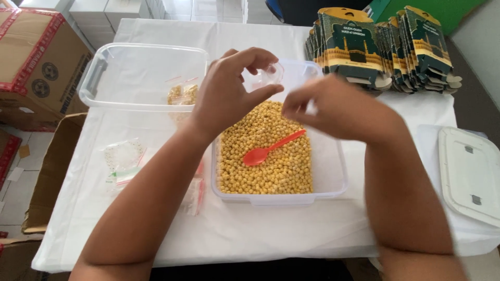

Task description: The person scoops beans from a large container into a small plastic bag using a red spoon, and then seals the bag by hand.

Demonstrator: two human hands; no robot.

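My left hand (229, 91) holds a small clear plastic bag (270, 74) between thumb and fingers above a clear tub (333, 177). The tub is filled with yellow chickpeas (271, 151), and an orange plastic spoon (271, 149) lies on top of them. My right hand (333, 106) hovers over the tub's right side with its fingers pinched together next to the bag; whether it grips the bag's edge is blurred.
A second clear tub (120, 62) at the back left holds a filled small bag (182, 94). Empty zip bags (125, 158) lie on the white tablecloth at the left. Printed cardboard packets (380, 47) stand at the back right. A tub lid (469, 171) rests at the right. Cardboard boxes (36, 57) stand left of the table.
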